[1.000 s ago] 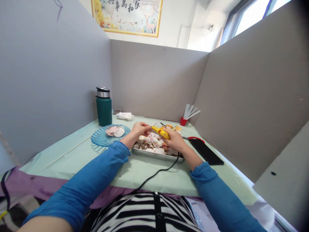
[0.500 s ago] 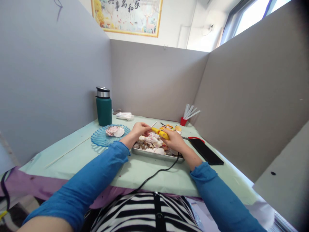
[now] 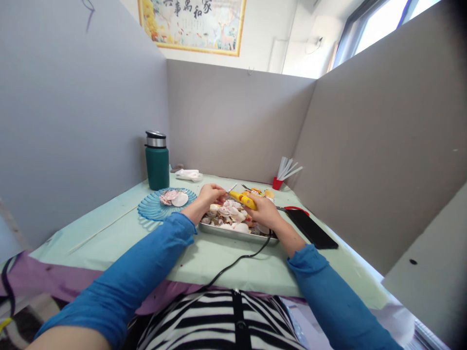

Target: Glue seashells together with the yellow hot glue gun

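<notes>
My right hand (image 3: 263,212) is closed round a yellow corded tool (image 3: 243,199), likely a glue gun, whose tip points left toward my left hand (image 3: 209,194). The left hand's fingers are pinched together at the tool's tip on something small that I cannot make out. Both hands hover over a metal tray (image 3: 233,233) piled with seashells (image 3: 229,217). The tool's black cord (image 3: 233,263) runs from the tray toward my body.
A blue glass plate (image 3: 153,211) with a few shells lies left of the tray. Behind it stands a green flask (image 3: 156,161). A black phone (image 3: 312,229), red-handled scissors (image 3: 294,209) and a red cup (image 3: 277,183) of white sticks sit to the right. Grey partitions enclose the table.
The hands stay almost still over the tray. The yellow tool's tip has shifted slightly against the left fingers.
</notes>
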### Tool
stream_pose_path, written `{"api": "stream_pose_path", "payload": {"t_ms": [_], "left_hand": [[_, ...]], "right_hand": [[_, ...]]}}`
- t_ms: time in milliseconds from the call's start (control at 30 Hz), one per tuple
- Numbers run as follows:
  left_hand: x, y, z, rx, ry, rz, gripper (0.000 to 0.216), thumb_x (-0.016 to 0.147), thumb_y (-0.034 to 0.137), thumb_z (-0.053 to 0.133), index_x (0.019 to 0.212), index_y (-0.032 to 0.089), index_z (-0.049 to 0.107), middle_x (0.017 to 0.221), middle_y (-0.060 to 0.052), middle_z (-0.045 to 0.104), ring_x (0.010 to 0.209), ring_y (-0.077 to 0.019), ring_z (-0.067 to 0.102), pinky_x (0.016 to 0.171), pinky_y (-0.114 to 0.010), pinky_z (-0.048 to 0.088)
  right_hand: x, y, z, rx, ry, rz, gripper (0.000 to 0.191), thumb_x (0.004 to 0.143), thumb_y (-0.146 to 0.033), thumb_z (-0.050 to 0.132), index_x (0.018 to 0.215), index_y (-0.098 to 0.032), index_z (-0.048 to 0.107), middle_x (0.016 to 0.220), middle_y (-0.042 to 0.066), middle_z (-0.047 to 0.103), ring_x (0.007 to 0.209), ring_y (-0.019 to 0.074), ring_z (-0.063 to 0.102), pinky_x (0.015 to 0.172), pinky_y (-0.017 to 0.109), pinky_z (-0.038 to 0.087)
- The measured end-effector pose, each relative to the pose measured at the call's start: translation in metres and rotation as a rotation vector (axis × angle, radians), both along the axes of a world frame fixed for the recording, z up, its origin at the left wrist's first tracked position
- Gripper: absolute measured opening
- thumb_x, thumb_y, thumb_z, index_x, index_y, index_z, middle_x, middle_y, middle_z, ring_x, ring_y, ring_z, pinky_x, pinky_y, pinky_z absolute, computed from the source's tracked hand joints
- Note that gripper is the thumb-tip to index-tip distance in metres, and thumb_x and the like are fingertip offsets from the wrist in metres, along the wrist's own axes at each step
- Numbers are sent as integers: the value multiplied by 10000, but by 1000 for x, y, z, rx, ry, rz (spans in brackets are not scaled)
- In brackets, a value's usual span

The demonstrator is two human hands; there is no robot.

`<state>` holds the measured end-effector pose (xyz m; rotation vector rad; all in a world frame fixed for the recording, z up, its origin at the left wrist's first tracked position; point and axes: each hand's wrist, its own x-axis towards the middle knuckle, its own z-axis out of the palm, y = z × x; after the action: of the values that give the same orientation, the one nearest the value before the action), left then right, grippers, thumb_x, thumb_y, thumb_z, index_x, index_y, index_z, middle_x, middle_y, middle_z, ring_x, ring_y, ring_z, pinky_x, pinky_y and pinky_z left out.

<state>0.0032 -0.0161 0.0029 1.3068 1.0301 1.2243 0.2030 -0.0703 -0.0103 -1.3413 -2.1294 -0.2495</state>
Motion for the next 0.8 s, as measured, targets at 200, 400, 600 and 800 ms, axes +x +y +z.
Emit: {"api": "stream_pose_path", "payload": {"t_ms": [200, 400, 600, 800], "left_hand": [[-2, 5, -2, -31, -86, -25, 146, 684, 66, 668, 754, 112, 548, 618, -48, 651, 441, -99, 565, 498, -241, 499], [-3, 10, -4, -67, -157, -30, 140, 677, 83, 702, 772, 92, 599, 643, -52, 654, 457, -89, 572, 519, -235, 511], [-2, 5, 0, -84, -215, -20, 157, 652, 49, 715, 751, 86, 598, 644, -53, 652, 452, -78, 566, 515, -221, 507], [-3, 6, -1, -68, -218, -31, 129, 680, 16, 671, 772, 76, 602, 663, -59, 659, 448, -71, 559, 512, -216, 507]], "right_hand": [[0, 0, 1, 24, 61, 10, 273, 800, -312, 562, 1042, -203, 625, 885, 40, 678, 779, 183, 600, 672, 247, 399], [1, 3, 0, 35, 114, 20, 198, 788, -325, 568, 921, -194, 632, 747, 8, 648, 652, 159, 570, 596, 232, 370], [1, 3, 0, 41, 138, 49, 191, 789, -325, 563, 914, -197, 629, 763, 12, 652, 660, 158, 569, 606, 233, 378], [1, 2, 0, 39, 133, 60, 213, 793, -328, 563, 946, -196, 630, 789, 20, 660, 691, 167, 581, 629, 239, 387]]}}
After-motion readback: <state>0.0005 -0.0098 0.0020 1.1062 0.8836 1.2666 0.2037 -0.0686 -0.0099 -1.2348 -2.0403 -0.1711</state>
